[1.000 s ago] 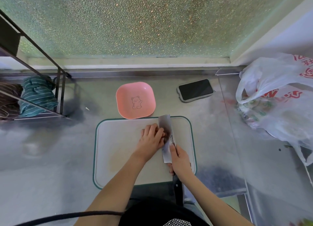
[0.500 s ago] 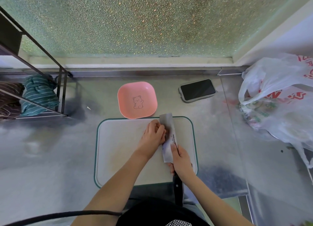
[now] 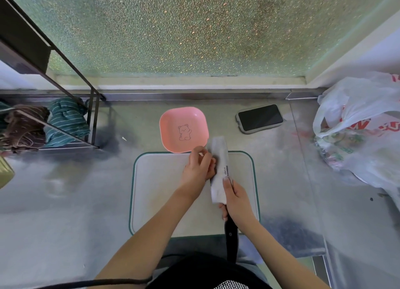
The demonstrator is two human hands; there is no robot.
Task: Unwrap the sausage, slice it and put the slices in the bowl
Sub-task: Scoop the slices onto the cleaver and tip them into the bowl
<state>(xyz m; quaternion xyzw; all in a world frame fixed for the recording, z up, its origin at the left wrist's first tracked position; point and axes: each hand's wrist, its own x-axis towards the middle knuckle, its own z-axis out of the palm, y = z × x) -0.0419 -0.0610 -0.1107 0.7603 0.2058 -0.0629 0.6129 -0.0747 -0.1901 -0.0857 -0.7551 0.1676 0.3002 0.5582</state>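
My left hand [image 3: 198, 168] presses down at the far middle of the white cutting board [image 3: 160, 191], fingers curled over the sausage [image 3: 213, 167]. Only a dark reddish sliver of it shows beside the blade. My right hand [image 3: 234, 196] grips the black handle of a wide cleaver [image 3: 219, 156], forefinger along the blade's spine. The blade lies against my left fingers and its tip reaches past the board's far edge. The pink square bowl [image 3: 184, 117] with a bear drawing stands just beyond the board, with nothing in it.
A phone [image 3: 259, 118] lies face up at the back right. A white plastic bag [image 3: 359, 124] with groceries fills the right side. A black wire rack [image 3: 93, 115] holding folded cloths [image 3: 65, 124] stands at the left. A frosted window runs along the back.
Both hands and the cleaver have shifted a little toward the board's far edge and the bowl. The blade tip now reaches past the board's rim.
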